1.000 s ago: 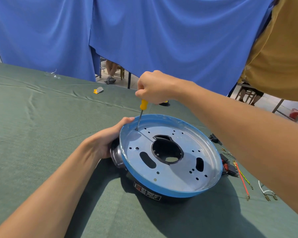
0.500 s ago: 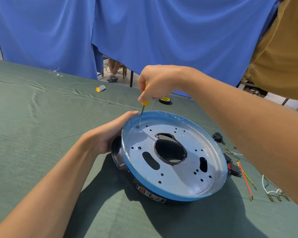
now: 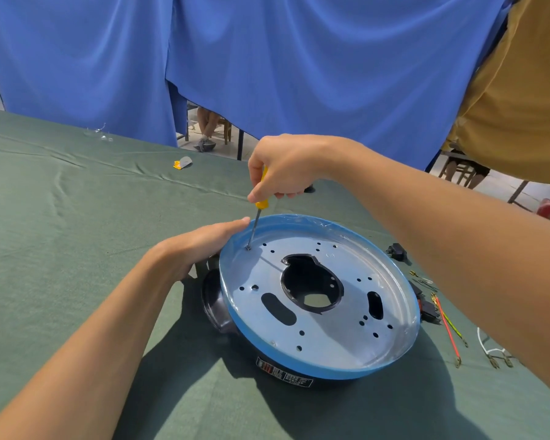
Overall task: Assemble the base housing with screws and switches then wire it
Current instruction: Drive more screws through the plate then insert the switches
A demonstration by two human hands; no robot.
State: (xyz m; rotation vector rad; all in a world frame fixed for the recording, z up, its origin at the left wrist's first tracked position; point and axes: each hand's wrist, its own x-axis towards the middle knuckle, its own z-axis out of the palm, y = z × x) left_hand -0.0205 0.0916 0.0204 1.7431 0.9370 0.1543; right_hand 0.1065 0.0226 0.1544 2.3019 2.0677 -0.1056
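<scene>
Right hand (image 3: 285,166) grips the screwdriver (image 3: 256,222), shaft near-upright, tip on the rim-side screw (image 3: 248,248); left hand (image 3: 197,246), fingers straight, braces the base housing (image 3: 318,315) beside it.

The round silver base (image 3: 331,339) with a blue rim lies tilted on the table (image 3: 77,233), a yellow screwdriver (image 3: 262,203) in one hole

The label (image 3: 285,375) on the base housing (image 3: 318,312) is too small to read.
</scene>
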